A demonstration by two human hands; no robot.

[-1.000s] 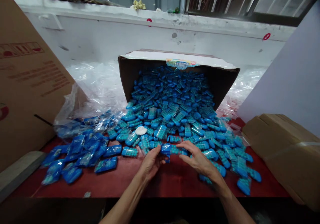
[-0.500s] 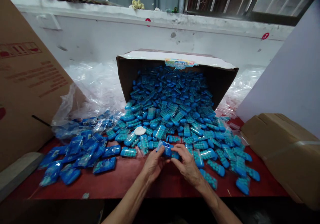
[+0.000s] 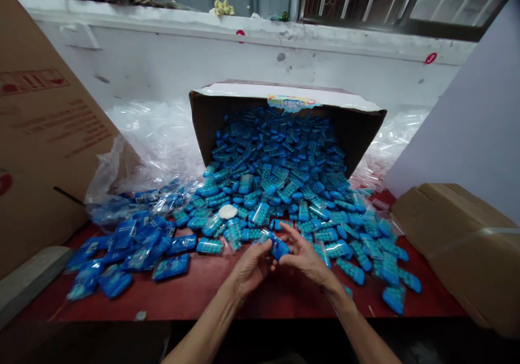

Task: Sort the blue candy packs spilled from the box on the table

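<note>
Between my two hands, above the front of the red table, is a small blue packet [image 3: 278,247] with a shiny clear part at its left end. My left hand [image 3: 252,271] grips that end, thumb on top and fingers curled beneath. My right hand [image 3: 305,260] is closed round the other end, its thumb against the near side and its index finger raised along the far side. Just beyond lie many blue pieces with teal bumps in clear wrapping [image 3: 260,212], spilling from a tipped carton [image 3: 365,104]. Printed blue packets [image 3: 170,267] are heaped to the left.
A large cardboard box [image 3: 40,136] stands at the left, and a smaller brown box [image 3: 459,245] at the right. Clear plastic bags [image 3: 154,131] are piled behind. A white round piece [image 3: 227,212] rests on the heap. The red tabletop [image 3: 203,299] ends close to my forearms.
The blue packet has turned in my hands, its right end now tilting down towards me. My right hand has shifted slightly right, with its fingers more extended.
</note>
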